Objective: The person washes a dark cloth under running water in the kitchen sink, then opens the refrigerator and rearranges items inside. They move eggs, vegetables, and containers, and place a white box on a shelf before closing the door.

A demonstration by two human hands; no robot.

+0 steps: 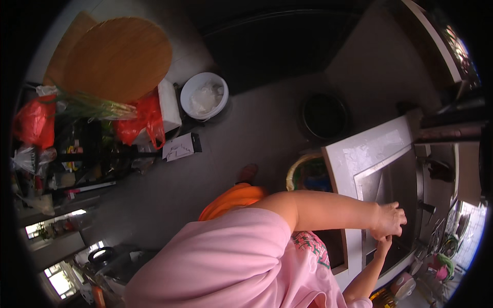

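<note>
My left hand [389, 221] is over the grey sink basin [385, 188] at the right, its back towards the camera and its fingers bent. Just below it in the picture, my right hand [384, 243] meets its underside and is partly covered by it. Whether either hand holds something small cannot be seen. A white counter edge [369, 148] with a shiny, wet-looking surface borders the basin. A dark-handled tool [426, 208] lies at the basin's far side.
A woven-rimmed basket [294, 173] stands on the floor against the counter, near a dark round tub [324, 115]. A white bucket [204, 96] with plastic bags inside stands farther off. At the left, a crowded rack holds red plastic bags [140, 119], spring onions [100, 107] and a round wooden board [117, 57].
</note>
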